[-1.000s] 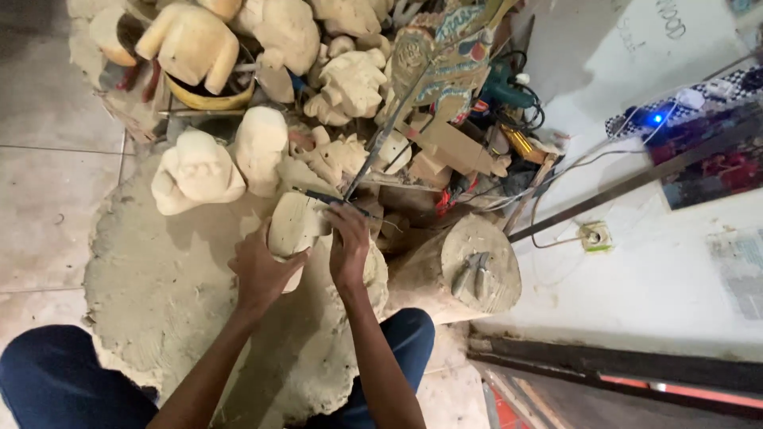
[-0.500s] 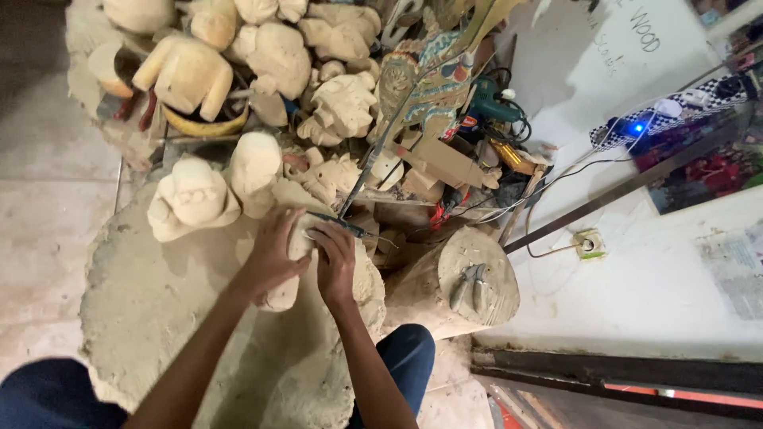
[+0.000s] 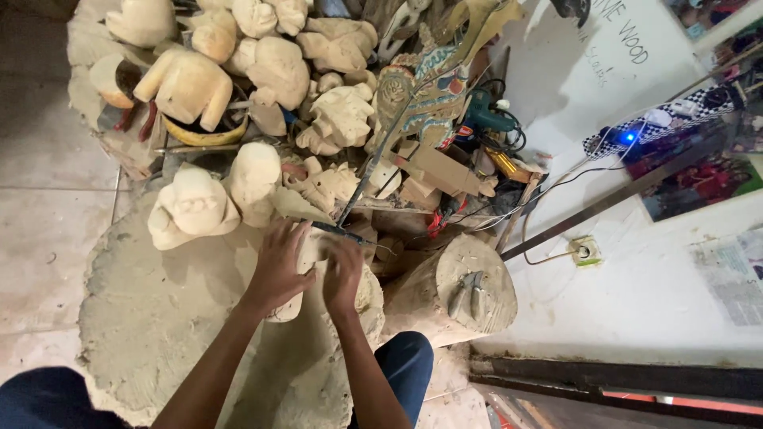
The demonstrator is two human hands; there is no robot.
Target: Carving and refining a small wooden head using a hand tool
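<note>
A white wall panel (image 3: 636,48) with dark handwriting stood at the upper right, a pale sheet of printed paper (image 3: 735,274) lay on the white floor at the right edge, and a small square green-edged fitting (image 3: 584,252) sat where a cable ended. Compared with half a second before, my hands had stayed clamped on the same piece, the left having slid further over its top, and the view had drawn a little nearer. My left hand (image 3: 278,266) lay spread over the pale wooden carving (image 3: 314,254), fingers closed down across its upper face; my right hand (image 3: 343,274) pressed against its right side, fingers curled narrow around the edge. The carving rested on a low sawdust-coloured work block (image 3: 366,306) between my knees, just beside a cut log stump (image 3: 457,290) carrying a pair of grey pliers (image 3: 469,290). Its long axis appeared to run from near me, lower left, away to the upper right, though my hands hid most of it and I could not tell which end led. A thin dark metal tool (image 3: 362,191) slanted down to touch the carving's far edge. Unfinished pale wooden figures (image 3: 195,206) lay heaped beyond, near a painted flat puppet (image 3: 417,91) and a teal power drill (image 3: 485,119).
</note>
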